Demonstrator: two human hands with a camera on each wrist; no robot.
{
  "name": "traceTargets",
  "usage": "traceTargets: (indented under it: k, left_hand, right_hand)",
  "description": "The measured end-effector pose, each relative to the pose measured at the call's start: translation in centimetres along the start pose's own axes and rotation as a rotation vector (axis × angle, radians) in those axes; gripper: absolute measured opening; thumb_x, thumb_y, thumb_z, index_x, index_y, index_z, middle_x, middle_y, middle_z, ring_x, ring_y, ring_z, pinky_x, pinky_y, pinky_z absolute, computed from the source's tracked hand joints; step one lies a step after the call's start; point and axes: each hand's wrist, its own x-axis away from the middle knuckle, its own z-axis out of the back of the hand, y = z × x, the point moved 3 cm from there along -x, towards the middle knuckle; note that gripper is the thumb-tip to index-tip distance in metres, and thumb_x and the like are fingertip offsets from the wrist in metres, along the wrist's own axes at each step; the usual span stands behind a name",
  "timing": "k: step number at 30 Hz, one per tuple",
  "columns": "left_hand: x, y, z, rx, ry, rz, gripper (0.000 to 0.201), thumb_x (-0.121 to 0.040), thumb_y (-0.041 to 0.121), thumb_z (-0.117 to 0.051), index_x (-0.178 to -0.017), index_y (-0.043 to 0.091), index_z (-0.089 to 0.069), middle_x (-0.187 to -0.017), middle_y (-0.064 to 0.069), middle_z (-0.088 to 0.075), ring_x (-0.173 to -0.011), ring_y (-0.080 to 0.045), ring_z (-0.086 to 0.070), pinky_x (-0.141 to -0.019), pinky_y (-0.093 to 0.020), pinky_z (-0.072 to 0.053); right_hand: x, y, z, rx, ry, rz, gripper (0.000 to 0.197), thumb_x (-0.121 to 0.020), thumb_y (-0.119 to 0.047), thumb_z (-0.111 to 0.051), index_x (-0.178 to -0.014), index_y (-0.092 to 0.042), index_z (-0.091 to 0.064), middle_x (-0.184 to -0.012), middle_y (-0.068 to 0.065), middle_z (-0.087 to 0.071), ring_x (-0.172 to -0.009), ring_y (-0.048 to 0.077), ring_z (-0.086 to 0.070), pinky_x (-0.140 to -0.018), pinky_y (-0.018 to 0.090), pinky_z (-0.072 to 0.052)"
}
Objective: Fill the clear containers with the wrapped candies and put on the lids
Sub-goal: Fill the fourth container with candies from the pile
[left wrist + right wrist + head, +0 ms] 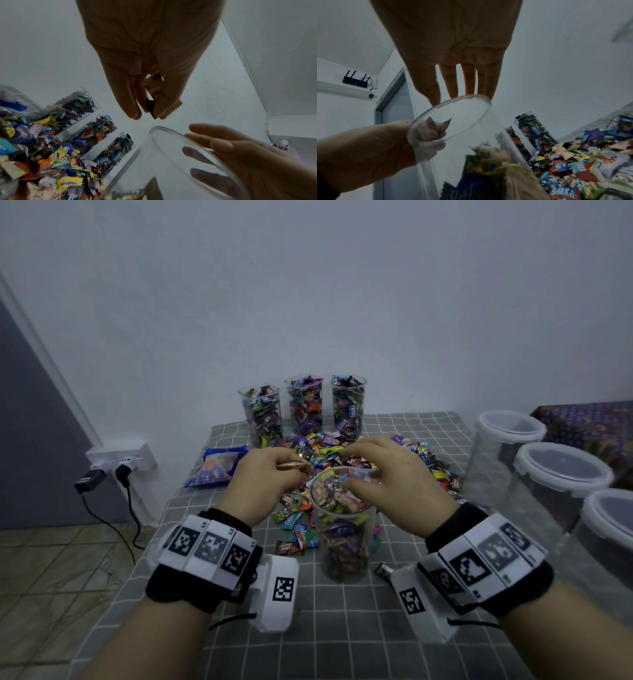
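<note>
A tall clear container (342, 542) stands mid-table, more than half full of wrapped candies. My left hand (301, 470) hovers just left of its rim and pinches a few candies (291, 465), one in a gold wrapper. In the left wrist view the candies (152, 86) sit between the thumb and fingers of the left hand (147, 112), above the container's rim (171, 136). My right hand (349, 470) is over the rim. In the right wrist view its fingers (467, 81) are straight, with tips at the rim (481, 97), and hold nothing. A loose candy pile (421, 460) lies behind.
Three full clear containers (306, 405) without lids stand at the back by the wall. Three empty lidded containers (561, 470) line the right side. A blue candy bag (219, 467) lies at the left edge, near a wall socket (120, 463) with cables.
</note>
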Motion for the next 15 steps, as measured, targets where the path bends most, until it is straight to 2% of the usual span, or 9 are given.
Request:
traceTargets:
  k: [2, 4, 6, 9, 11, 13, 15]
  left_hand:
    - [0.0, 0.1, -0.1, -0.019, 0.002, -0.017, 0.025, -0.079, 0.001, -0.065, -0.071, 0.025, -0.069, -0.081, -0.005, -0.070, -0.078, -0.023, -0.065, -0.076, -0.042, -0.056]
    - [0.1, 0.4, -0.3, -0.039, 0.004, -0.046, 0.024, -0.080, 0.002, -0.065, -0.072, 0.025, -0.069, -0.081, -0.003, -0.070, -0.079, -0.022, -0.065, -0.077, -0.042, -0.056]
    - [0.2, 0.8, -0.5, -0.055, 0.002, -0.071, 0.025, -0.080, 0.003, -0.065, -0.071, 0.027, -0.068, -0.083, -0.001, -0.069, -0.079, -0.020, -0.064, -0.077, -0.042, -0.055]
    - [0.3, 1.6, -1.0, -0.106, -0.018, -0.118, 0.027, -0.080, 0.005, -0.066, -0.072, 0.030, -0.067, -0.087, -0.001, -0.067, -0.082, -0.018, -0.062, -0.078, -0.041, -0.052]
    - [0.6, 2.2, -1.4, -0.183, -0.034, -0.159, 0.019, -0.080, 0.008, -0.066, -0.079, 0.026, -0.071, -0.091, -0.001, -0.065, -0.086, -0.017, -0.060, -0.079, -0.037, -0.050]
    - [0.7, 2.6, -1.7, -0.270, -0.046, -0.197, 0.015, -0.081, 0.010, -0.066, -0.086, 0.022, -0.073, -0.095, 0.000, -0.063, -0.090, -0.015, -0.057, -0.081, -0.033, -0.046]
    - [0.8, 2.8, -2.1, -0.332, -0.067, -0.223, 0.015, -0.081, 0.012, -0.066, -0.089, 0.023, -0.073, -0.096, 0.003, -0.061, -0.092, -0.014, -0.056, -0.082, -0.035, -0.046]
  right_hand:
    - [0.6, 0.5, -0.1, 0.010, -0.021, -0.028, 0.060, -0.082, -0.042, -0.066, -0.135, -0.023, -0.046, -0.135, -0.003, -0.044, -0.124, 0.012, -0.038, -0.096, 0.021, -0.029]
    - [1.1, 1.1, -0.5, -0.041, -0.111, -0.113, 0.081, -0.077, -0.045, -0.071, -0.144, -0.023, -0.031, -0.143, -0.005, -0.035, -0.131, 0.010, -0.031, -0.102, 0.023, -0.026]
    - [1.6, 1.7, -1.1, -0.182, -0.201, -0.211, 0.096, -0.072, -0.043, -0.075, -0.148, -0.021, -0.020, -0.149, -0.004, -0.030, -0.135, 0.012, -0.030, -0.110, 0.030, -0.028]
    - [2.0, 2.4, -2.3, -0.456, -0.263, -0.326, 0.111, -0.061, -0.045, -0.083, -0.147, -0.022, -0.017, -0.146, -0.004, -0.036, -0.133, 0.011, -0.036, -0.108, 0.034, -0.035]
    - [2.1, 2.9, -2.8, -0.524, -0.255, -0.356, 0.107, -0.056, -0.049, -0.084, -0.142, -0.026, -0.025, -0.133, -0.009, -0.045, -0.128, 0.010, -0.042, -0.103, 0.030, -0.040]
    - [2.1, 2.9, -2.9, -0.552, -0.249, -0.354, 0.096, -0.058, -0.046, -0.082, -0.136, -0.027, -0.031, -0.120, -0.018, -0.048, -0.122, 0.007, -0.045, -0.098, 0.024, -0.042]
    - [2.1, 3.0, -2.9, -0.573, -0.245, -0.345, 0.093, -0.057, -0.041, -0.079, -0.137, -0.024, -0.032, -0.116, -0.021, -0.047, -0.120, 0.006, -0.046, -0.100, 0.026, -0.041]
